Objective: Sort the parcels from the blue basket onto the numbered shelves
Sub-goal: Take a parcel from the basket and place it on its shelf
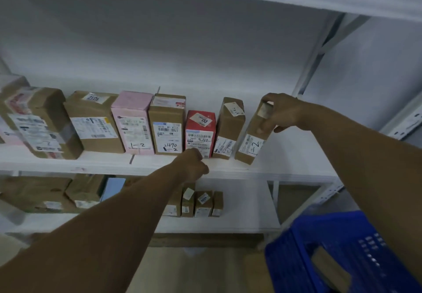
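Right hand [279, 113] grips the top end of a brown parcel marked "1-2" [252, 137], fingers wrapped round that end. The parcel is tilted, its top leaning right toward the hand. Its bottom rests on the middle shelf [285, 169], at the right end of the row. Just left of it stands another brown parcel [229, 128], with a narrow gap between the two at the base.

Left hand [194, 162] sits lower and further left, well apart from the held parcel. Its fingers are curled into a fist with nothing visible in it. The knuckles are at the bottom front edge of the red box [200, 132]; touching or just short of it, cannot tell.

The row continues left with a brown box marked "2490 1-2" [167, 123], a pink box [132, 121] and a larger brown box [93, 121]. A taped bundle [36, 121] at far left is blurred.

Lower shelf [239, 222] carries small brown parcels [203, 203] standing side by side; bigger ones to their left are dim.

Blue basket [294, 258] is at bottom right, under the right forearm, with a cardboard parcel [331, 267] lying inside it.
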